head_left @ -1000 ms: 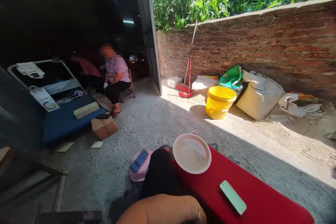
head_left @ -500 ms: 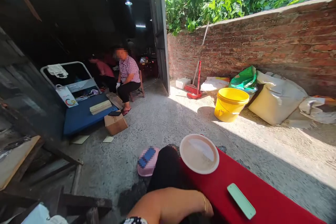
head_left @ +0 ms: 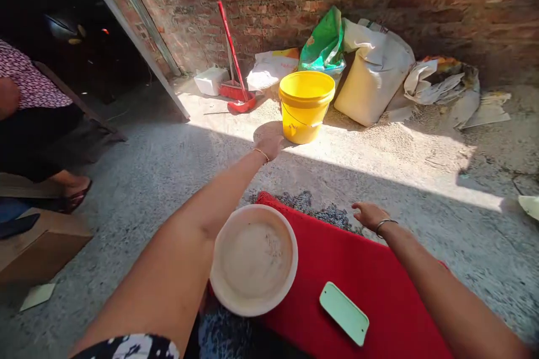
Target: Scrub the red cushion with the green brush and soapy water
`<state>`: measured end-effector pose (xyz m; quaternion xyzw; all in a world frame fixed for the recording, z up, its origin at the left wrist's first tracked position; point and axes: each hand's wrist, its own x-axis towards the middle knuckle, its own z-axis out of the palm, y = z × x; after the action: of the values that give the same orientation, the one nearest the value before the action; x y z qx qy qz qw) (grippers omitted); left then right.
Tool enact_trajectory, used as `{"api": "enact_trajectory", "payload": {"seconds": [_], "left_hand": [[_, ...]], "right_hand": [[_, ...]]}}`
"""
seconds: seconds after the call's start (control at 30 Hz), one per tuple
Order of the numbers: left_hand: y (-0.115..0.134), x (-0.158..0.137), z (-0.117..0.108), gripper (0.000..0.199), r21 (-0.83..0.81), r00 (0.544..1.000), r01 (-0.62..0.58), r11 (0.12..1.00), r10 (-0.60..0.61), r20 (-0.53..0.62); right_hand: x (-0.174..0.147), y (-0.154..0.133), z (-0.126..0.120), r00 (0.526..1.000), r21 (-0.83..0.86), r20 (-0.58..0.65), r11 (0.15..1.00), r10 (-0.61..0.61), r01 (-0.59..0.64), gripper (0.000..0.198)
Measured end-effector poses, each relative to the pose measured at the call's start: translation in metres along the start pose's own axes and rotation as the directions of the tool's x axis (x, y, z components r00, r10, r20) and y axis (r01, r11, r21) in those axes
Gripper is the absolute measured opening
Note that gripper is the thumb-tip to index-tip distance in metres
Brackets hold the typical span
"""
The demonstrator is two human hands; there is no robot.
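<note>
My left hand point(head_left: 272, 146) is stretched forward, close to the lower left side of a yellow bucket point(head_left: 306, 106). Its fingers are smeared, and whether they touch the bucket I cannot tell. My right hand point(head_left: 370, 216) hovers over the far edge of a red cloth-covered surface point(head_left: 328, 247), fingers apart and nothing in them. Below my left forearm a round whitish basin point(head_left: 256, 261) sits on the cloth, with cloudy liquid and dark specks inside. A pale green rectangular piece point(head_left: 344, 313) with a small hole near each end lies to its right.
By the brick wall stand a red broom and dustpan point(head_left: 240, 98), a white box point(head_left: 210, 81), a green bag point(head_left: 324, 45) and a bulging cream sack point(head_left: 370, 76). A seated person point(head_left: 36, 90) and a cardboard box point(head_left: 46, 241) are at left.
My view has turned right and down. My left arm has swung forward from above the lap toward the yellow bucket, and my right hand has come into view.
</note>
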<state>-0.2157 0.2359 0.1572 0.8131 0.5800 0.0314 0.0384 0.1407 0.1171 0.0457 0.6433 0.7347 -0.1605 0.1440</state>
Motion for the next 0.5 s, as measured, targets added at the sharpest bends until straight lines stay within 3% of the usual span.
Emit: {"api": "enact_trajectory", "payload": {"seconds": [0.1,0.17,0.33,0.5], "left_hand": [[-0.017,0.047,0.038,0.046,0.006,0.993,0.105,0.994,-0.106,0.057],[-0.022,0.077,0.046,0.051,0.028,0.987,0.137,0.990,-0.139,0.083],[-0.024,0.175,0.021,0.059,0.066,0.989,0.139,0.988,-0.142,0.050],[-0.017,0.274,0.015,0.069,0.079,0.989,0.128,0.989,-0.133,0.069]], "right_hand": [[0.025,-0.021,0.033,0.996,0.065,0.056,0.996,-0.067,0.063,0.034],[0.022,-0.037,0.056,0.991,0.121,0.055,0.986,-0.122,0.114,0.032],[-0.008,-0.051,0.097,0.986,0.417,-0.109,0.894,-0.127,0.162,0.030],[-0.044,-0.048,0.125,0.980,0.645,-0.199,0.756,0.026,0.111,0.035]]}}
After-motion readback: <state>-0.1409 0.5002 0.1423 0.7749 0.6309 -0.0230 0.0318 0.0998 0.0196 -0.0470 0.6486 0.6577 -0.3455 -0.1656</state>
